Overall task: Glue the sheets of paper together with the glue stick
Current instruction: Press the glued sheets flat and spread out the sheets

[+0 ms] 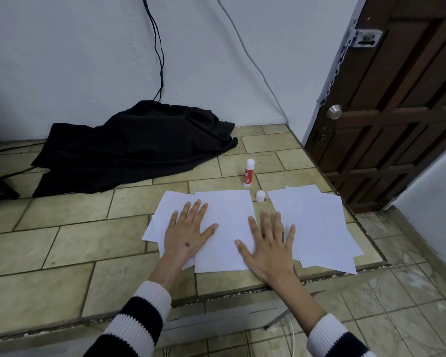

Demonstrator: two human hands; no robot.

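Observation:
A white sheet of paper lies on top of other sheets on the tiled counter. My left hand presses flat on its left side with fingers spread. My right hand presses flat on its right edge, fingers straight. Behind the sheet stands the red and white glue stick, upright and uncapped. Its white cap sits apart on the tiles, just to the right of the sheet's far corner. A second loose pile of white sheets lies to the right.
A black cloth is heaped at the back left against the wall, with cables running up from it. The counter's front edge runs just below my wrists. A brown wooden door stands at the right.

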